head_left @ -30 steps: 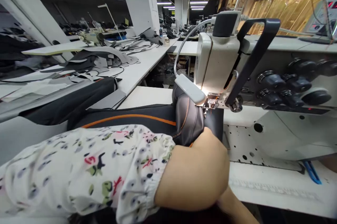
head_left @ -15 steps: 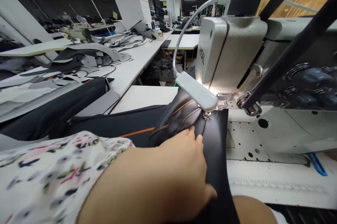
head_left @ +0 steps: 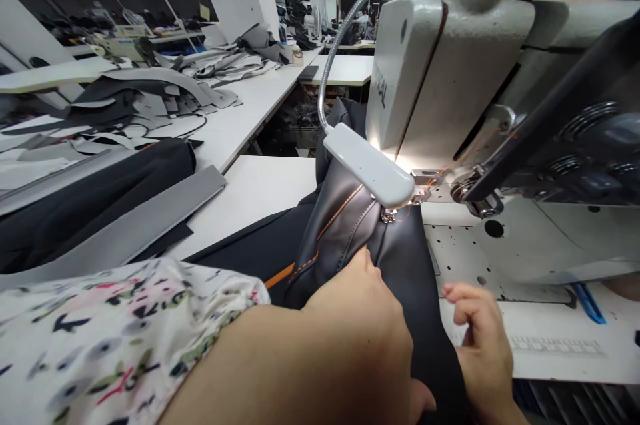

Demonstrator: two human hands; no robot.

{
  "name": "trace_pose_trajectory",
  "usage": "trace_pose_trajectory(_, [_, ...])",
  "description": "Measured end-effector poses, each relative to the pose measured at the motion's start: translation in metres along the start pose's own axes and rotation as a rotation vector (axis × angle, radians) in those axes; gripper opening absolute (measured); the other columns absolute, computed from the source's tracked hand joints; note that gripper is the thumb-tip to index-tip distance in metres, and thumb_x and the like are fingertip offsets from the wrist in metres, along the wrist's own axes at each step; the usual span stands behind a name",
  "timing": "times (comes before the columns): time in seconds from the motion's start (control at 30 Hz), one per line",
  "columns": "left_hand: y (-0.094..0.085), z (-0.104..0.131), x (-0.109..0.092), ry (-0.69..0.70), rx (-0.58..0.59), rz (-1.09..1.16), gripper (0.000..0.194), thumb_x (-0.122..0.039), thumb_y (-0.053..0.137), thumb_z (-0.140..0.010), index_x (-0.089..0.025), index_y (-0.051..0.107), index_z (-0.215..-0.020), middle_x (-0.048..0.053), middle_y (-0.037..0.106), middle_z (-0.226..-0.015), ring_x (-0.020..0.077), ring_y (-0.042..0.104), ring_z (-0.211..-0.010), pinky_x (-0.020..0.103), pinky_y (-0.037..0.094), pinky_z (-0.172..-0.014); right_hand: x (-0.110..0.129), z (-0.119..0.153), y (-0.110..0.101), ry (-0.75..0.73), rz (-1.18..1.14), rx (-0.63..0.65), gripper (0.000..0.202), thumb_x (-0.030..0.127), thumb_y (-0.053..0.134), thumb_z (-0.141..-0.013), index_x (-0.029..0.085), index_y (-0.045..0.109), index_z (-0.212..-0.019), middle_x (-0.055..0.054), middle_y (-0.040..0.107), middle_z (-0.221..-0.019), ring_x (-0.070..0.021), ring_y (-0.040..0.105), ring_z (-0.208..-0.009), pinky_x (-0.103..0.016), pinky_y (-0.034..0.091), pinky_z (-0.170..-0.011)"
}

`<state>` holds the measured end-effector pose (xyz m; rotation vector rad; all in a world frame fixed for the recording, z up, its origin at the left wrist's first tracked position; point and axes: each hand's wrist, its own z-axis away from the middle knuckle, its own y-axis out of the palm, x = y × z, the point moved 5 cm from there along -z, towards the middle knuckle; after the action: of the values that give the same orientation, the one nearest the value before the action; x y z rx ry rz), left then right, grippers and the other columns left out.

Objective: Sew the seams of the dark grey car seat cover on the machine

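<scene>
left hand (head_left: pixel 373 318): on black cover (head_left: pixel 410 272), flat or pinching, cannot tell
right hand (head_left: pixel 483 338): loosely curled at cover's edge, hold unclear
black cover: beneath presser foot (head_left: pixel 387 216)
machine head (head_left: pixel 465 78): "cal" legible, rest unclear
ruler (head_left: pixel 555 345): figures unreadable

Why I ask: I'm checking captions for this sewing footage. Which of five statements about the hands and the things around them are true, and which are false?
1. The left hand rests on the black material. True.
2. The right hand holds the blue tool. False: the tool lies on the white table, apart from that hand.
3. Orange stitching shows on the black material. True.
4. The ruler lies on the black material. False: it lies on the white table.
5. The left sleeve is plain black. False: it is white with a floral print.
</scene>
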<state>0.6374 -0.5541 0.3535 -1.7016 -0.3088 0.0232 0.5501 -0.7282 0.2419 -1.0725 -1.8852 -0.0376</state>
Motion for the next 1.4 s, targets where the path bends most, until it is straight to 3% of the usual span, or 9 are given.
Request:
trace_pose_trajectory(0.1, [-0.003,-0.001,-0.001,0.018,-0.003,-0.004,0.074,-0.072,0.032,-0.098,-0.02,0.086,-0.089,0.017,0.081,-0.093,0.0356,0.071,-0.09,0.056,0.039,-0.101,0.02,-0.022,0.007,-0.294,0.091,0.143,0.034,0.017,0.063,-0.085,0.027,0.064,-0.118,-0.01,0.061,-0.137,-0.0305,0.054,-0.136,-0.05,0.043,-0.115])
trace_pose_trajectory(0.17, [-0.003,0.001,0.0,0.005,-0.011,-0.017,0.082,-0.075,0.029,-0.097,-0.014,0.084,-0.101,0.021,0.08,-0.102,0.0387,0.071,-0.097,0.058,0.036,-0.104,0.031,-0.029,0.012,-0.52,0.109,0.369,0.047,0.016,0.049,-0.094,0.026,0.062,-0.137,-0.009,0.063,-0.143,-0.0288,0.053,-0.141,-0.053,0.037,-0.123])
trace_pose_trajectory(0.23, [-0.003,0.003,0.0,0.002,-0.014,-0.051,0.088,-0.08,0.032,-0.093,-0.01,0.08,-0.115,0.024,0.077,-0.115,0.0407,0.069,-0.106,0.057,0.037,-0.105,0.035,-0.036,0.007,-0.627,0.102,0.479,0.053,0.015,0.041,-0.097,0.024,0.058,-0.146,-0.008,0.067,-0.14,-0.0266,0.059,-0.137,-0.053,0.038,-0.124])
trace_pose_trajectory(0.47, [-0.002,0.004,0.001,-0.015,-0.014,-0.095,0.069,-0.065,0.057,-0.091,-0.009,0.075,-0.126,0.022,0.074,-0.125,0.0386,0.068,-0.113,0.05,0.043,-0.104,0.036,-0.049,-0.009,-0.654,0.151,0.411,0.052,0.015,0.043,-0.096,0.021,0.061,-0.145,-0.007,0.069,-0.138,-0.023,0.061,-0.134,-0.043,0.043,-0.123])
trace_pose_trajectory(0.6, [-0.006,0.001,0.006,-0.028,0.019,-0.058,0.081,-0.079,0.049,-0.088,-0.013,0.076,-0.125,0.02,0.075,-0.123,0.0398,0.066,-0.114,0.052,0.042,-0.103,0.04,-0.056,-0.006,-0.639,0.137,0.381,0.051,0.012,0.043,-0.097,0.022,0.063,-0.142,-0.006,0.07,-0.136,-0.0216,0.061,-0.135,-0.042,0.043,-0.122])
trace_pose_trajectory(0.77, [-0.023,-0.01,0.014,-0.028,-0.005,0.009,0.102,-0.092,0.038,-0.083,-0.004,0.076,-0.118,0.026,0.076,-0.113,0.039,0.07,-0.101,0.05,0.042,-0.098,0.036,-0.066,-0.004,-0.652,0.126,0.376,0.054,0.006,0.042,-0.095,0.023,0.063,-0.143,-0.005,0.07,-0.136,-0.0199,0.061,-0.134,-0.04,0.043,-0.122])
trace_pose_trajectory(0.93, [-0.029,-0.021,0.029,-0.122,0.078,0.106,0.102,-0.095,0.043,-0.08,-0.008,0.075,-0.124,0.021,0.078,-0.112,0.0351,0.073,-0.092,0.046,0.048,-0.094,0.03,-0.078,0.0,-0.643,0.137,0.355,0.048,0.011,0.044,-0.097,0.023,0.066,-0.138,-0.005,0.071,-0.134,-0.0226,0.065,-0.13,-0.043,0.046,-0.12])
trace_pose_trajectory(1.23, [-0.02,-0.031,0.048,-0.137,0.266,0.14,0.097,-0.091,0.048,-0.083,-0.006,0.077,-0.12,0.024,0.078,-0.111,0.0397,0.072,-0.11,0.049,0.046,-0.108,0.026,-0.088,0.011,-0.749,0.197,0.295,0.035,0.01,0.046,-0.1,0.011,0.069,-0.126,-0.013,0.073,-0.129,-0.0234,0.064,-0.131,-0.041,0.046,-0.12])
trace_pose_trajectory(1.4, [-0.015,-0.029,0.056,-0.142,0.178,0.12,0.096,-0.09,0.045,-0.085,-0.009,0.075,-0.126,0.025,0.076,-0.116,0.0416,0.069,-0.12,0.051,0.045,-0.11,0.022,-0.094,0.017,-0.76,0.197,0.262,0.038,0.006,0.047,-0.099,0.01,0.068,-0.13,-0.016,0.072,-0.13,-0.0266,0.065,-0.13,-0.046,0.049,-0.117])
